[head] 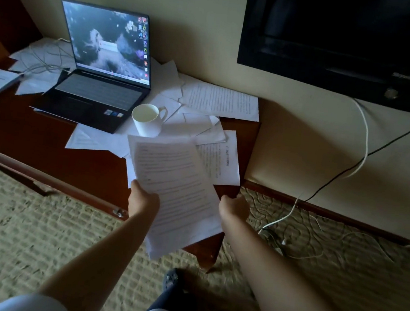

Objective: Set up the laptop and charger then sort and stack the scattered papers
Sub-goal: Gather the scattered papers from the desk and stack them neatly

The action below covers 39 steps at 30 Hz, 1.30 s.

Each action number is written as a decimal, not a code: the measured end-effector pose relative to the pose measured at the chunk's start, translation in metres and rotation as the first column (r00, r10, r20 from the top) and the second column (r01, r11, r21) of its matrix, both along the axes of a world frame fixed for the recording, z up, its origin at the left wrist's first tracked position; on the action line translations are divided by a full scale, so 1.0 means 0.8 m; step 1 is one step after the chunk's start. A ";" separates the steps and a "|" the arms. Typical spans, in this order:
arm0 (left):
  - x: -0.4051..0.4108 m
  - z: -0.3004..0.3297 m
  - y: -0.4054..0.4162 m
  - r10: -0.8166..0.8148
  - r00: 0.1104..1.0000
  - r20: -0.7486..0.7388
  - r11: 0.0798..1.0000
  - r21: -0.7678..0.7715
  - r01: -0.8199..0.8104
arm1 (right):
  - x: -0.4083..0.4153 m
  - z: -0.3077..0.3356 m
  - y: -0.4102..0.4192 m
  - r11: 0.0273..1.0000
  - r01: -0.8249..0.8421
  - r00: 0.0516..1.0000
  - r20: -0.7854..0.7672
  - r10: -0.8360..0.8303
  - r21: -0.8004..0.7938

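Papers [176, 193] between both hands

The room is dim. A pale cream wall [208, 22] runs behind a dark reddish wooden counter [47, 142]. A black television [347, 38] hangs on the wall at upper right, with 1 white cable [364, 137] and 1 black cable [350, 169] trailing down to the patterned beige carpet [36, 233]. A wooden skirting board [333, 211] lines the wall's base.
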<state>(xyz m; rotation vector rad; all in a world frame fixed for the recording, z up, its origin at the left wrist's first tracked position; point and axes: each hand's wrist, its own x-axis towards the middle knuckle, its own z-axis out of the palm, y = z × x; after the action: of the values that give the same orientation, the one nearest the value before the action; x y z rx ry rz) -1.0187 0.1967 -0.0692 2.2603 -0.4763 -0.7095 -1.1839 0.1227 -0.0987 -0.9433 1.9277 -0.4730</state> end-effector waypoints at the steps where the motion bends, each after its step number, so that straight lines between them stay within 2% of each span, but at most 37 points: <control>1: 0.006 -0.001 -0.002 -0.040 0.999 0.025 0.999 0.038 0.039 | 0.004 -0.001 -0.006 1.000 -0.010 1.000 -0.014 0.010 -0.016; 6: 0.030 -0.012 -0.025 -0.233 0.967 0.104 0.967 0.125 0.220 | 0.021 -0.013 -0.049 0.996 -0.005 0.987 -0.163 -0.010 -0.091; 10: 0.046 -0.019 -0.048 -0.259 0.961 0.100 0.961 0.121 0.247 | 0.031 -0.023 -0.068 0.997 -0.006 0.958 -0.286 -0.016 -0.074; 13: 0.052 -0.019 -0.069 -0.257 0.962 0.090 0.963 0.102 0.248 | 0.036 -0.032 -0.079 0.989 0.094 0.951 -0.284 -0.125 -0.118; 15: 0.054 -0.020 -0.080 -0.266 0.961 0.082 0.961 0.100 0.257 | 0.039 -0.037 -0.086 0.985 0.037 0.964 -0.252 -0.080 -0.169; 17: 0.056 -0.023 -0.088 -0.269 0.961 0.068 0.961 0.092 0.262 | 0.039 -0.033 -0.088 0.953 0.004 0.972 -0.225 -0.075 -0.303; 19: 0.056 -0.026 -0.093 -0.267 0.962 0.052 0.961 0.086 0.262 | 0.027 -0.027 -0.093 0.900 0.117 0.952 -0.212 -0.222 -0.419; 21: 0.056 -0.026 -0.097 -0.262 0.964 0.042 0.962 0.086 0.257 | 0.012 -0.022 -0.102 0.862 0.330 0.900 -0.148 -0.411 -0.385; 23: 0.054 -0.026 -0.101 -0.266 0.963 0.042 0.961 0.086 0.262 | 0.006 -0.022 -0.107 0.827 0.517 0.851 0.034 -0.523 -0.220; 24: 0.053 -0.027 -0.102 -0.271 0.962 0.041 0.960 0.084 0.267 | 0.007 -0.022 -0.107 0.818 0.559 0.828 0.140 -0.543 -0.131; 26: 0.048 -0.028 -0.104 -0.280 0.959 0.040 0.957 0.087 0.276 | 0.016 -0.020 -0.103 0.870 0.492 0.859 0.184 -0.477 -0.039; 28: 0.042 -0.026 -0.105 -0.295 0.955 0.040 0.953 0.086 0.290 | 0.022 -0.018 -0.101 0.920 0.387 0.918 0.123 -0.377 -0.064; 34: 0.027 -0.019 -0.092 -0.316 0.947 0.058 0.945 0.114 0.308 | -0.023 0.015 -0.104 0.752 0.519 0.835 0.054 -0.547 -0.407; 37: 0.023 -0.019 -0.075 -0.313 0.947 0.067 0.943 0.136 0.302 | -0.030 0.046 -0.098 0.756 0.319 0.867 -0.147 -0.477 -0.571; 39: 0.019 -0.016 -0.063 -0.307 0.947 0.095 0.945 0.145 0.292 | -0.029 0.067 -0.093 0.701 0.264 0.880 -0.131 -0.456 -0.662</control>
<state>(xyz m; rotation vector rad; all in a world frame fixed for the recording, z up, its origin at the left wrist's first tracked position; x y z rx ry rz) -1.0033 0.1460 -0.0820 2.3859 -0.8679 -0.7808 -1.2072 0.0479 -0.0451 -1.0781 2.2839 -1.3571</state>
